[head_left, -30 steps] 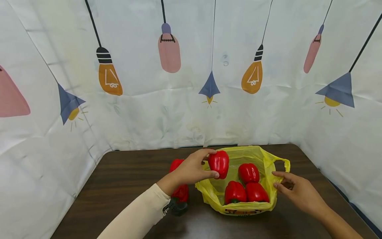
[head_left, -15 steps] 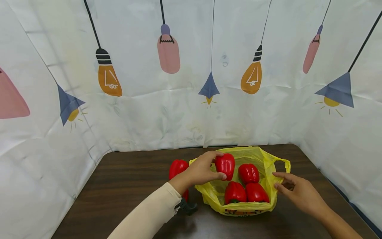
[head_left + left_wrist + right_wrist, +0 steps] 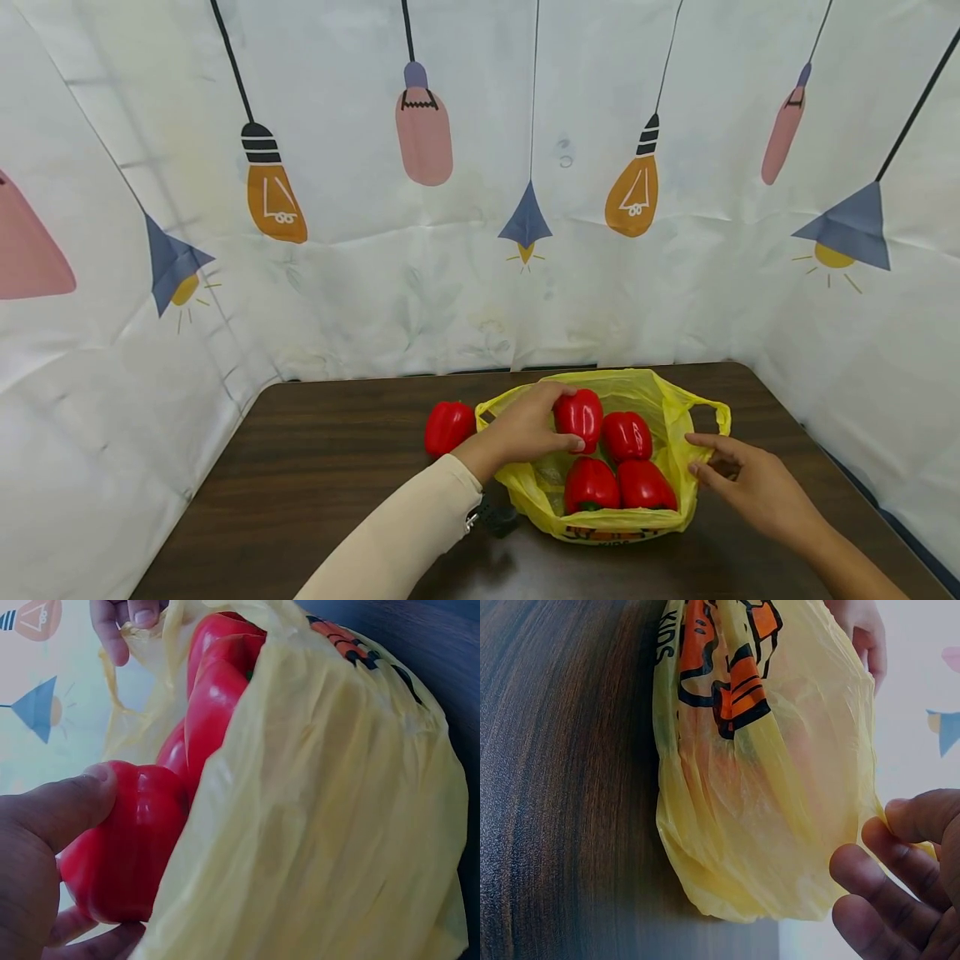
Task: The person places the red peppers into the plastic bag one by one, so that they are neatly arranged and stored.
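Note:
A yellow plastic bag (image 3: pixel 671 417) lies open on the dark wooden table (image 3: pixel 322 467). Three red bell peppers (image 3: pixel 627 435) sit inside it. My left hand (image 3: pixel 561 417) grips a fourth red pepper (image 3: pixel 585 415) just inside the bag's left rim; in the left wrist view my thumb (image 3: pixel 71 810) presses on that pepper (image 3: pixel 131 847). My right hand (image 3: pixel 693 454) pinches the bag's right edge beside the handle loop, and its fingers (image 3: pixel 889 874) touch the bag (image 3: pixel 757 765). One more red pepper (image 3: pixel 448 427) lies on the table left of the bag.
White cloth walls printed with lamps (image 3: pixel 423 125) close in the table on the left, back and right. The table's left and front parts (image 3: pixel 300 517) show bare wood.
My left hand has carried the pepper rightward and down into the bag's mouth, uncovering the pepper lying on the table. The right hand has stayed at the bag's edge.

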`<state>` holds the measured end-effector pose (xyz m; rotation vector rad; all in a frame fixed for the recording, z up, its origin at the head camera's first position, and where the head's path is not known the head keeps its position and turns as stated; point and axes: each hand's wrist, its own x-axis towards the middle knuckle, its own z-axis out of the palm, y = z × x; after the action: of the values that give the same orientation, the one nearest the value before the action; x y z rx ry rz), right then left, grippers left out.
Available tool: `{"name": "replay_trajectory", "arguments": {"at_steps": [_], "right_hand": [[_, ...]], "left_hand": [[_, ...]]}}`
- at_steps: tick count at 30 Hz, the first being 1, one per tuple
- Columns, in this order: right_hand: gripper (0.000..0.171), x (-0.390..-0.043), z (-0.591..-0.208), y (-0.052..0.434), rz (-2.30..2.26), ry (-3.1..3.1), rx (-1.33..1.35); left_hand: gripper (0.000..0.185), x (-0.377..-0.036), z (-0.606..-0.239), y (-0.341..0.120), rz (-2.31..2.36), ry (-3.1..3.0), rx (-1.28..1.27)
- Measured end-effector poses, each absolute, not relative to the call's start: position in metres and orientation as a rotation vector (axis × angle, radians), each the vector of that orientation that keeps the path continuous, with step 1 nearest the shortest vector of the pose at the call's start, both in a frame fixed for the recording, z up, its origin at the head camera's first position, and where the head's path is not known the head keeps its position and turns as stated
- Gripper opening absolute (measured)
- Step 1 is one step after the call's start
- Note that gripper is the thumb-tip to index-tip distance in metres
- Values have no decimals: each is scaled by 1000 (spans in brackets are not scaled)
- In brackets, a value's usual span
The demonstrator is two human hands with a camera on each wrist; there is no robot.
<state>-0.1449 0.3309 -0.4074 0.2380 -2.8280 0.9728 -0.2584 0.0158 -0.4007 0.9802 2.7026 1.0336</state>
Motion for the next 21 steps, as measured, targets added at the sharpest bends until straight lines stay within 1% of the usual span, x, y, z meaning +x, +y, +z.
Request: {"name": "replay_trajectory", "arguments": {"at_steps": [12,21], "right_hand": [[44,-145,-411,333,981,-2811,244],[46,-144,-410,333,988,-2821,229]], "left_hand": [[73,-260,-407,28,1017,2725,889],[71,-261,-412,32,985,2731,877]]}}
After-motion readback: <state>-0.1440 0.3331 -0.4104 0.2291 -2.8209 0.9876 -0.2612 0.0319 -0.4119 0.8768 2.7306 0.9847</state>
